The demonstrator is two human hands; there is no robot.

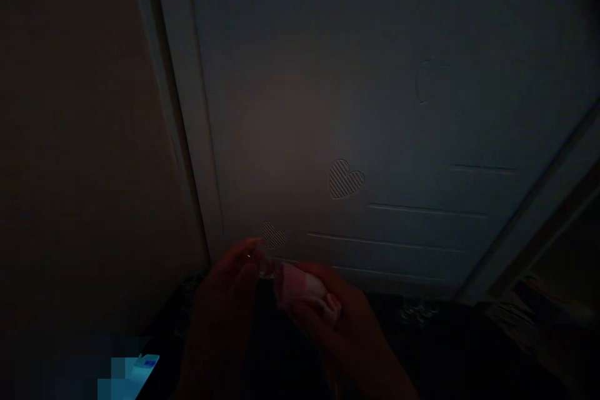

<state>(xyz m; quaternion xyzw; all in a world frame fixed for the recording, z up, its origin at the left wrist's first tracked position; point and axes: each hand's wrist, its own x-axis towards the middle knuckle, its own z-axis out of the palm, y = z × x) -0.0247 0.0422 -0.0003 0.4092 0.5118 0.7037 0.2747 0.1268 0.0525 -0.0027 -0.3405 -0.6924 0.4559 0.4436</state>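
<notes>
The scene is very dark. My right hand point(337, 319) is closed round a small pink and white object point(302, 287) that I cannot name. My left hand point(225, 300) is raised beside it, its fingertips pinching at the object's small clear end point(265, 265). Both hands are low in the middle of the view, close in front of a pale panel point(375, 106) with heart shapes pressed into it.
The pale panel has a striped heart point(345, 179), a smaller heart point(273, 236) and thin raised lines. A plain wall point(79, 137) stands to the left beyond a frame edge point(182, 106). Dark clutter point(422, 312) lies below the panel. A blue glow point(135, 372) shows at bottom left.
</notes>
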